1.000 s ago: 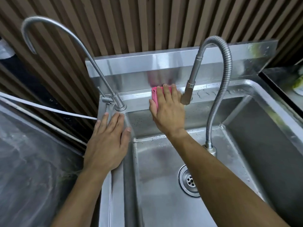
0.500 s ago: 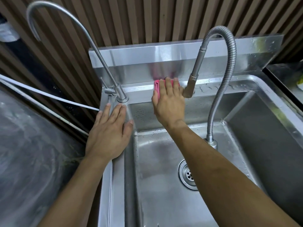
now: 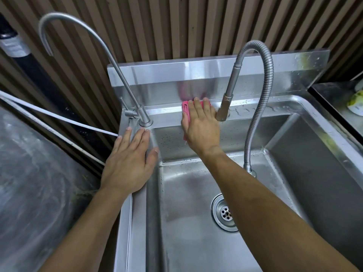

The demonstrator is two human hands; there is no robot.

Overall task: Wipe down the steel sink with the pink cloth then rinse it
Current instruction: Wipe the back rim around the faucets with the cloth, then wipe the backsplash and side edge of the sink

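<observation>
The steel sink [image 3: 196, 242] fills the lower middle, with a round drain [image 3: 225, 213] in its basin floor. My right hand [image 3: 202, 126] presses the pink cloth [image 3: 185, 109] flat against the sink's back ledge, just below the steel backsplash [image 3: 176, 79]. Most of the cloth is hidden under my palm and fingers. My left hand [image 3: 129, 161] lies flat, fingers apart, on the sink's left rim beside the base of the thin gooseneck tap [image 3: 117, 61].
A flexible hose faucet [image 3: 261, 95] arches over the basin, its nozzle [image 3: 224, 108] hanging right beside my right hand. A white hose [image 3: 59, 116] runs along the slatted wall at left. A plastic-covered surface [image 3: 29, 183] sits left. A dark counter [image 3: 343, 99] stands at right.
My right hand with the cloth has stayed on the back ledge near the nozzle, shifting only slightly. The left hand has not left the rim. The camera has tilted a little.
</observation>
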